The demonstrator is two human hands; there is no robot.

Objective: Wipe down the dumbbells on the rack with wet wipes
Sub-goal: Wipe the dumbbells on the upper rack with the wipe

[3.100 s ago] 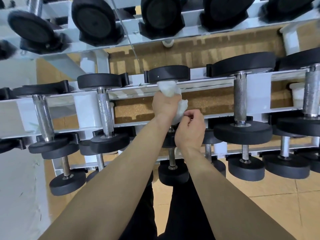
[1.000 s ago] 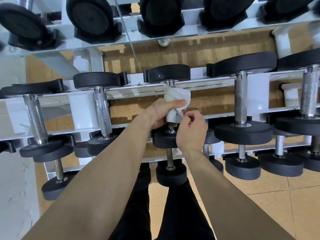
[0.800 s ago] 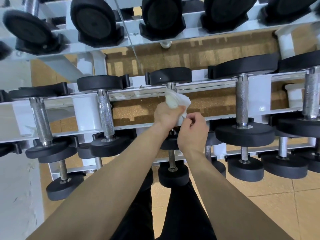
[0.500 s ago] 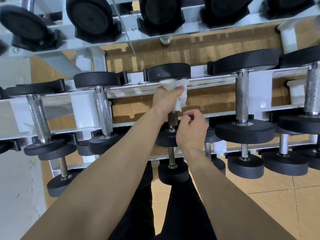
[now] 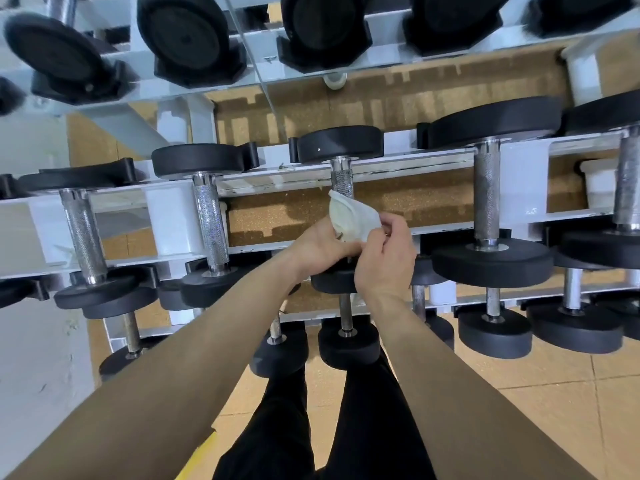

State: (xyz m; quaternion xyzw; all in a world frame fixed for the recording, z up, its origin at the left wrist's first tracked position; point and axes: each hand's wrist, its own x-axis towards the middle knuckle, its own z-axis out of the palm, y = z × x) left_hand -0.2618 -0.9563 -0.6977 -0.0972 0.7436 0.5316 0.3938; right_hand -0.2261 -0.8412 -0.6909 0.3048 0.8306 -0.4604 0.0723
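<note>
With fingers of the left hand (image 5: 320,242) clenched round the bunched wet wipe (image 5: 349,220) and the right hand (image 5: 386,252) pinching its edge, low on the middle dumbbell (image 5: 341,180) (middle tier of the rack (image 5: 415,168)), the knurled handle could snag and tear it.

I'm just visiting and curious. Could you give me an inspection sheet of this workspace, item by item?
Surface: white tiered rack, with dumbbells lying across its rails.
Job's things: wet wipe bunched at the handle of the middle dumbbell.
Clutter: white container visible through the rack at right.
Grippers: left hand grips the wet wipe; right hand pinches its edge.
Cables: nothing seen.
Surroundings: tan tiled floor, white wall at left, the person's dark trousers below.
</note>
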